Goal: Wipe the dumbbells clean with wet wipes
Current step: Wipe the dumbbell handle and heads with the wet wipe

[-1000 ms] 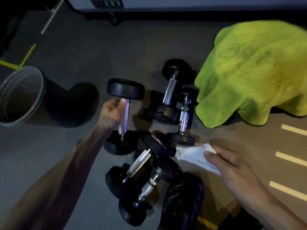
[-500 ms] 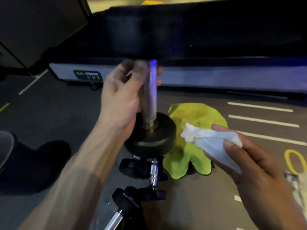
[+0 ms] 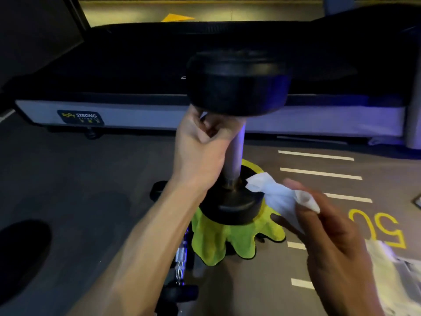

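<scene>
We're in dim gym light, violet glow at three o'clock, right hand (image 3: 335,242) motion-blurred, wide-angle bending at the edges.

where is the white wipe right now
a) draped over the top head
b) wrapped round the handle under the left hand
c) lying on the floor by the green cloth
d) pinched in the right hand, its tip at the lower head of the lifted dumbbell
d: the right hand pinches the wipe, whose tip reaches the lower head of the dumbbell that the left hand holds upright by its handle.
</scene>
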The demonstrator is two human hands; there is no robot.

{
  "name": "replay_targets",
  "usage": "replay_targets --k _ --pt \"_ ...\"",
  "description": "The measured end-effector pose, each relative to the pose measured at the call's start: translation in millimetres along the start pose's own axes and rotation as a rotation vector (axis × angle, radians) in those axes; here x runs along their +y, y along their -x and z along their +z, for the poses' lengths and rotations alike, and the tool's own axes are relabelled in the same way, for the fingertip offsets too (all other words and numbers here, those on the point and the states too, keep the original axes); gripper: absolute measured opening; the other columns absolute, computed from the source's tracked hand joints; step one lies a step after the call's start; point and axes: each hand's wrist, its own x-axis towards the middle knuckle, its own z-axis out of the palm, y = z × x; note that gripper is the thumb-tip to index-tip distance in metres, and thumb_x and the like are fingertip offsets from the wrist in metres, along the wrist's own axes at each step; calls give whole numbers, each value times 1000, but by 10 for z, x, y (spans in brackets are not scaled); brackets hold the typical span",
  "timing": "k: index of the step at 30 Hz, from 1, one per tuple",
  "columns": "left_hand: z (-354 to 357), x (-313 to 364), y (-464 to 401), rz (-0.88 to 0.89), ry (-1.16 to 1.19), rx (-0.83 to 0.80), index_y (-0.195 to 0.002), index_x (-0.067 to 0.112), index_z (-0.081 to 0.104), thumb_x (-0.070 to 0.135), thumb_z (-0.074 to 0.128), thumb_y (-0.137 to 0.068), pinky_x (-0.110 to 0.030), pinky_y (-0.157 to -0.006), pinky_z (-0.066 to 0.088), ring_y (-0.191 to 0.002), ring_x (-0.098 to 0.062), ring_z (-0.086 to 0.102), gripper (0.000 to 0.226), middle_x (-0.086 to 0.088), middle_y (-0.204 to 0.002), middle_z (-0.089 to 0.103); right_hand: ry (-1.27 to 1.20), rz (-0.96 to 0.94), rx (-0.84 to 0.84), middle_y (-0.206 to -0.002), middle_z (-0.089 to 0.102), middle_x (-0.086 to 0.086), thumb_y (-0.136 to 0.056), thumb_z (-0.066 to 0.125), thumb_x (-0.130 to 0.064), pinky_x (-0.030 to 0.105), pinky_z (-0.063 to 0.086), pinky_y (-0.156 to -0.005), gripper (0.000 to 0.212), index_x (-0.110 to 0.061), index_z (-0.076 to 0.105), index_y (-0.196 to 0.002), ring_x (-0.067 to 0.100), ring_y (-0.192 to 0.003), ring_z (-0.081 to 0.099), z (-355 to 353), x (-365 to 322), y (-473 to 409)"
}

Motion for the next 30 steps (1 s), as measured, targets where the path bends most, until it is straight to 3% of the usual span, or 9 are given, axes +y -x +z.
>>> replay_targets --k 3,6,9,11,15,20,22,25,30 --pt "-74 -41 32 16 -35 -67 -114 -23 51 4 77 -88 -14 -75 51 -70 3 67 46 12 -67 73 281 -298 -82 -109 78 -17 -103 60 -24 10 53 -81 23 -31 74 -120 0 -95 74 80 -78 -76" --pt "-96 14 -3 34 -59 -114 -130 -9 44 -8 77 -85 -14 -81 52 -83 2 69 56 12 -86 74 679 -578 -235 -130 66 -13 -98 55 -11 10 39 -105 34 -21 70 -126 0 -123 59 202 98 -210" --pt "-124 120 -44 114 -138 -132 -152 -8 27 -6 81 -79 -19 -93 52 -105 -7 66 91 -9 -117 68 766 -577 -275 -137 62 -4 -96 54 -14 16 37 -112 33 -19 71 -124 10 -131 55 299 333 -247" --pt "-180 193 -110 173 -215 -147 -164 4 12 -1 89 -75 -22 -108 48 -129 -9 60 118 -4 -140 60 753 -582 -266 -138 61 -2 -96 58 -12 15 37 -112 31 -17 73 -123 13 -131 56 279 428 -250" --pt "-329 414 -236 369 -563 -202 -168 16 5 35 102 -64 -44 -119 44 -139 -20 52 143 -11 -145 46 711 -539 -290 -136 62 -6 -96 60 -14 13 39 -109 31 -20 75 -122 11 -130 57 221 410 -275" --pt "-273 580 -108 674 -863 -151 -148 17 48 44 98 -64 -50 -110 47 -134 -23 52 101 -7 -146 47 687 -394 -513 -148 48 -30 -100 47 -54 8 28 -114 38 -46 66 -133 -9 -144 37 106 150 -248" --pt "-268 539 -95 693 -880 -125 -140 21 52 40 97 -65 -53 -102 50 -128 -23 56 89 -2 -141 52 625 -318 -625 -151 36 -44 -100 46 -52 1 18 -112 35 -63 58 -131 -19 -147 22 45 13 -245" --pt "-238 507 -161 638 -899 -106 -140 21 56 40 96 -64 -53 -102 50 -126 -20 58 88 2 -139 54 608 -271 -651 -153 33 -44 -99 40 -40 -3 11 -111 50 -44 48 -149 -22 -147 16 -16 -13 -291" --pt "-121 549 -297 546 -934 -101 -140 26 55 45 96 -64 -48 -102 51 -125 -11 57 89 10 -139 54 821 -456 -544 -129 52 -38 -98 58 -22 0 29 -102 43 -32 62 -140 -12 -121 48 24 -16 -520"
